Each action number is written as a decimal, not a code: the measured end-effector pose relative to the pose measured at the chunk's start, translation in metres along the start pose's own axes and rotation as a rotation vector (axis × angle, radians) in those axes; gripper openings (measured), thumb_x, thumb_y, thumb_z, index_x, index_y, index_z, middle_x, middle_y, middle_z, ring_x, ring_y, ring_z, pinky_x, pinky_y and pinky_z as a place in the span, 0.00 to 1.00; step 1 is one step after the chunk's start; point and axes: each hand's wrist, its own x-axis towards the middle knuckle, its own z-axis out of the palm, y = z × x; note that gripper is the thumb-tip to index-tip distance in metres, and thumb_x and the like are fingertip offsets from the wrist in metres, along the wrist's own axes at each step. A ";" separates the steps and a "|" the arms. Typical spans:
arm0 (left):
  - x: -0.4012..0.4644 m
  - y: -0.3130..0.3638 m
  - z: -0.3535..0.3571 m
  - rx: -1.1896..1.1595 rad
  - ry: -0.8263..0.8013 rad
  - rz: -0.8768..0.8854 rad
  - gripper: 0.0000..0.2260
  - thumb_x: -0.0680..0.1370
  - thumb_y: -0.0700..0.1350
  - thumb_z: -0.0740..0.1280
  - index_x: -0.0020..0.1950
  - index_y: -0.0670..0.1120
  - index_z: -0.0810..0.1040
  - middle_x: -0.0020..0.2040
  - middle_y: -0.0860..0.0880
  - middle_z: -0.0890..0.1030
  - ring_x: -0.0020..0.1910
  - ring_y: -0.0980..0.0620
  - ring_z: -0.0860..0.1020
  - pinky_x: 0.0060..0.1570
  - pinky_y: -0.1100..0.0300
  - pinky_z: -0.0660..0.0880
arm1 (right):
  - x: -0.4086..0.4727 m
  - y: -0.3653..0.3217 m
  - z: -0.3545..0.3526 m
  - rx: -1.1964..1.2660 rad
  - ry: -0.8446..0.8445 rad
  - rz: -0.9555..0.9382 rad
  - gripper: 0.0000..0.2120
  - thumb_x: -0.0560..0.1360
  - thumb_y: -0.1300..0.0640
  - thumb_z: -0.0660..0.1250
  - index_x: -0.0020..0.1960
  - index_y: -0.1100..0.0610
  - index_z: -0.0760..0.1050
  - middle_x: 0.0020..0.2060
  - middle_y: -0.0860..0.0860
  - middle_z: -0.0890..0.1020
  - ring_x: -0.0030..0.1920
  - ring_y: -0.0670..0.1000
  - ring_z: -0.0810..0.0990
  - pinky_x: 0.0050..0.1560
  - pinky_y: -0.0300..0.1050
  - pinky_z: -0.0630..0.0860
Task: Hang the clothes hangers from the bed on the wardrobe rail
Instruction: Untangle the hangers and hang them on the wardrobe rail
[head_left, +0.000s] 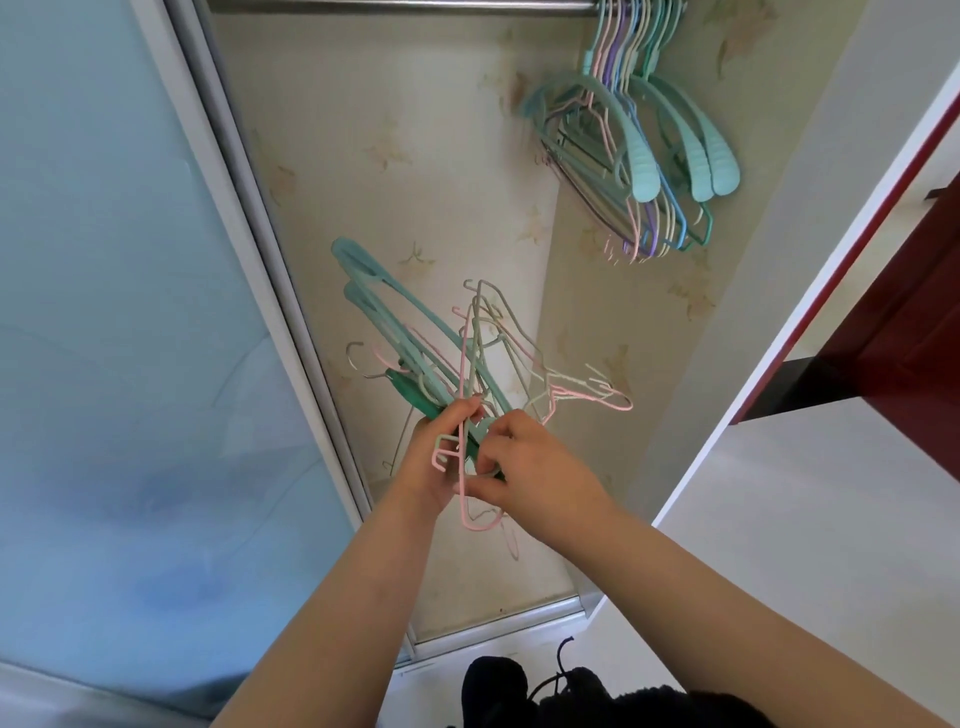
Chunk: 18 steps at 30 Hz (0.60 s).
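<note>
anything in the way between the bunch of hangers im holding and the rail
Nothing visible blocks the way. The bunch of hangers sits below the rail, whose left stretch is bare; the hung hangers crowd only its right end.

Two bare forearms reaching up and forward from the bottom of the view, converging near the middle. Left hand (434, 457) raised with the palm turned toward the right, fingers curled round a bundle of hangers (415, 358), thumb wrapped over the front. Right hand (535, 470) just beside it, back of the hand facing the camera, wrist bent slightly inward, fingertips pinching a thin pink hanger (462, 415) within the same bundle. Both hands nearly touching, knuckles close together. Right forearm crossing in from the lower right, left forearm rising more steeply.
</note>
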 end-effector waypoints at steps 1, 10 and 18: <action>0.001 -0.001 0.000 0.004 0.002 0.000 0.05 0.76 0.43 0.67 0.46 0.42 0.80 0.38 0.46 0.79 0.32 0.52 0.79 0.28 0.63 0.75 | -0.001 -0.002 -0.004 -0.062 0.002 -0.013 0.15 0.76 0.44 0.64 0.50 0.56 0.77 0.57 0.50 0.72 0.54 0.52 0.75 0.48 0.43 0.71; 0.005 -0.006 0.000 -0.006 0.019 0.001 0.03 0.75 0.39 0.69 0.45 0.41 0.80 0.36 0.46 0.80 0.39 0.48 0.79 0.44 0.55 0.76 | 0.004 0.005 -0.028 -0.510 -0.092 -0.272 0.15 0.81 0.47 0.54 0.58 0.54 0.74 0.47 0.53 0.77 0.47 0.58 0.78 0.40 0.46 0.69; 0.005 -0.004 -0.001 0.038 0.039 0.034 0.04 0.75 0.39 0.67 0.47 0.39 0.81 0.39 0.45 0.82 0.39 0.47 0.80 0.42 0.55 0.76 | 0.012 0.021 -0.039 -0.335 -0.231 -0.053 0.20 0.75 0.35 0.59 0.44 0.52 0.74 0.46 0.51 0.74 0.47 0.53 0.75 0.49 0.50 0.75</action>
